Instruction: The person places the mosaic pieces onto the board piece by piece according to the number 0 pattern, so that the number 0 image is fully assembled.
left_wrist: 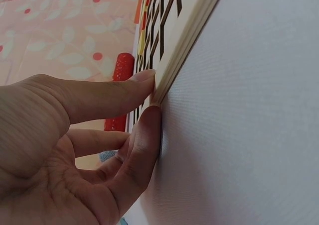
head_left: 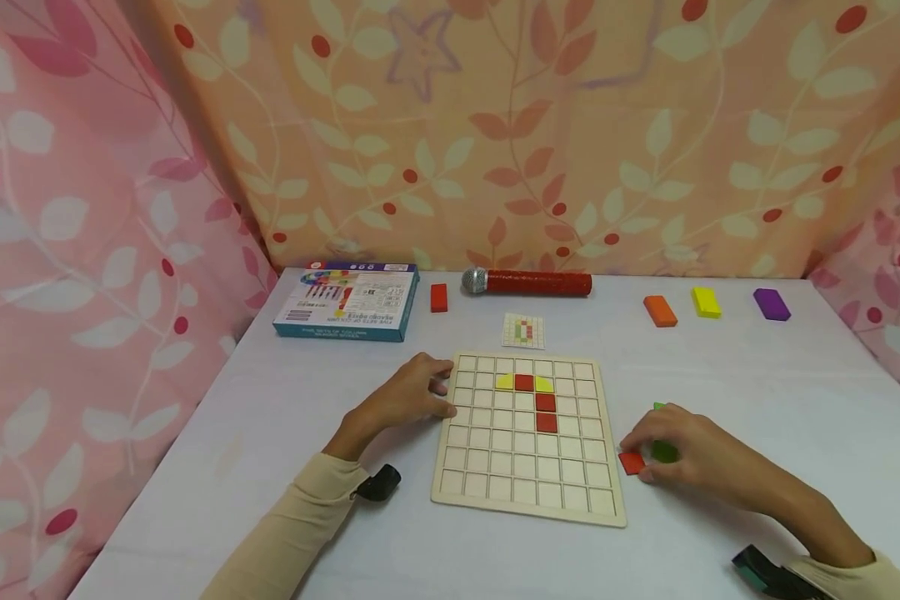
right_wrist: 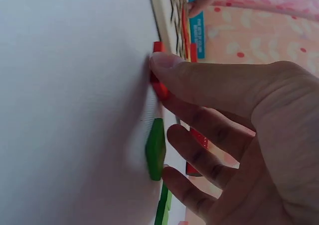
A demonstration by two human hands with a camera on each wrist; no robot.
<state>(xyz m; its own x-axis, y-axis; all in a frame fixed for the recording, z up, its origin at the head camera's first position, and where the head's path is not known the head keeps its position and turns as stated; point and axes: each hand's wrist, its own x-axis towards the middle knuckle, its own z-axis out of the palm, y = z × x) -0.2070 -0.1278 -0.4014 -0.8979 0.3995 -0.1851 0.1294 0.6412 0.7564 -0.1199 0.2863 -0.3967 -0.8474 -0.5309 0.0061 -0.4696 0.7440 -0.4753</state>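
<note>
Right wrist view: right hand (right_wrist: pixel 234 130) pinching red tile (right_wrist: pixel 159 85) beside green tile (right_wrist: pixel 155 148), left hand (head_left: pixel 408 396) bracing board (head_left: pixel 528 492); likely slip from shallow fingertip grip.

Soft, even, warm light fills the head view, with only faint shadows under the hands on the white table (head_left: pixel 285 467) and no harsh glare. Straight lines bow slightly toward that view's edges. Both wrist views are tilted and soft, the near fingers (right_wrist: pixel 209 85) and palm blurred, the background hazy.
</note>
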